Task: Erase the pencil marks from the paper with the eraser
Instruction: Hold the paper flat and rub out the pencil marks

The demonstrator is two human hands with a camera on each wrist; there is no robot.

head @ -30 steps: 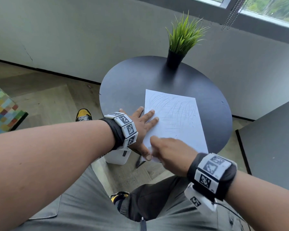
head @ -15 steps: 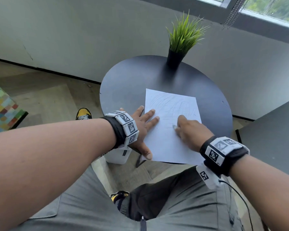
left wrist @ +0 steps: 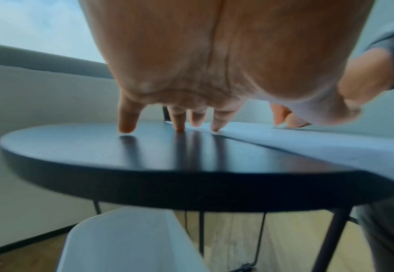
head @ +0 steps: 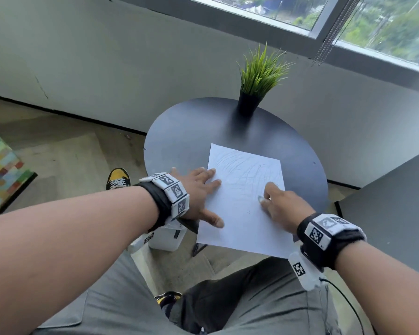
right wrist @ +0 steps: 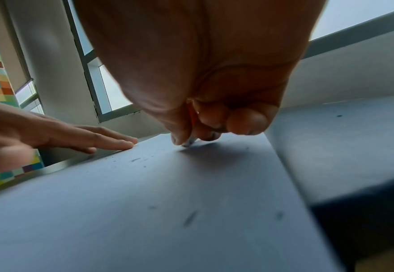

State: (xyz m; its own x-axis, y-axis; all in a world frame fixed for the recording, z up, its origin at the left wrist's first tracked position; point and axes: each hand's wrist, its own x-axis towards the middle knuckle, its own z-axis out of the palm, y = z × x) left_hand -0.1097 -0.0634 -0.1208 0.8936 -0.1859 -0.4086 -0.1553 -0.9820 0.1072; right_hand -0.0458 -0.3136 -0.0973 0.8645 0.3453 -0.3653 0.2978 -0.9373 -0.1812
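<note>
Right fingertips (right wrist: 179, 137): thumb and first fingers curled in a tight pinch round the eraser (right wrist: 189, 142), a small pale stub. Only its tip shows below the thumb, and that tip is pressed onto the paper (right wrist: 145, 211). Remaining fingers are tucked under the palm. From the head camera I see my right hand (head: 282, 206) sitting over the right half of the sheet, with the eraser (head: 261, 199) poking out on its left side.

Left fingers (left wrist: 217, 122): straight and spread, grasping nothing. In the left wrist view the little finger and ring finger tips touch the bare table (left wrist: 75, 147); the index tip lands at the paper's edge (left wrist: 307, 145). In the head view my left hand (head: 196, 197) lies flat across the sheet's left edge, fingertips and thumb resting on the paper (head: 240, 213), heel off to the table side.

Paper: white sheet on the round black table (head: 179, 141), near edge overhanging the rim toward my lap. Faint pencil marks (head: 242, 170) cover the far half; the near half looks mostly clean. Dark flecks (right wrist: 190, 218) lie scattered on the sheet in the right wrist view.

Farther out: potted plant (head: 257, 83) at the table's far edge, well apart from the sheet. White bin (head: 166, 238) on the floor under my left wrist.
</note>
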